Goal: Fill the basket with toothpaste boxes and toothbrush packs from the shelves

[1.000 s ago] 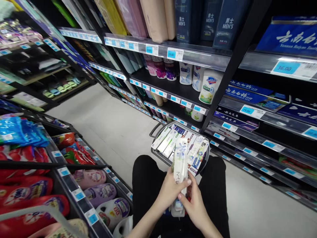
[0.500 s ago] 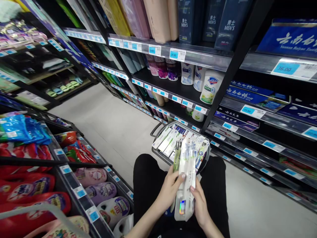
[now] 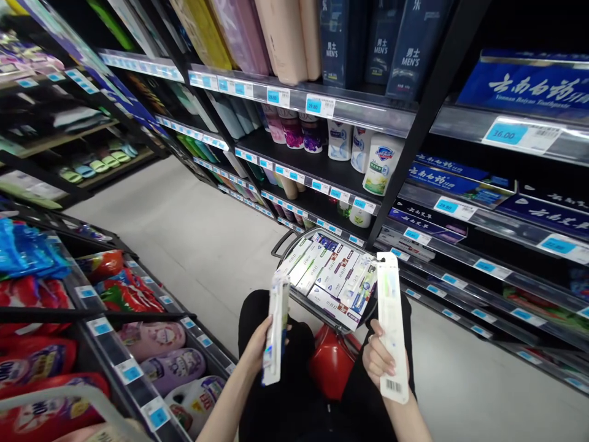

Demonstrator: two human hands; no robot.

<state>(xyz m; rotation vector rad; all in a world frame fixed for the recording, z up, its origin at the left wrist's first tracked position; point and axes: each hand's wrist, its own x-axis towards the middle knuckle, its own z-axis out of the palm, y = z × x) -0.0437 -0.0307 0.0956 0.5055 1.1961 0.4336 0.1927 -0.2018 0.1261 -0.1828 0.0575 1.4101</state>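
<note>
My left hand [image 3: 257, 350] grips a long white toothbrush pack [image 3: 277, 328], held upright and seen almost edge-on. My right hand [image 3: 380, 359] holds a second white toothbrush pack [image 3: 392, 325] upright, its back with a barcode facing me. Between and beyond the two hands sits a wire shopping basket [image 3: 288, 240] full of toothpaste boxes [image 3: 329, 270] and more toothbrush packs. A red round object [image 3: 331, 362] shows under the basket, between my black-trousered legs.
Black shelving on the right carries body-wash bottles [image 3: 380, 161], blue toothpaste boxes [image 3: 453, 178] and blue price tags. Low shelves on the left hold red and blue detergent bags [image 3: 32, 359] and pastel jugs [image 3: 159, 341]. A pale tiled aisle floor [image 3: 193, 227] runs ahead.
The two packs were held together in both hands at the middle; now my hands have drawn apart, one pack in each. The red object under the basket has come into view.
</note>
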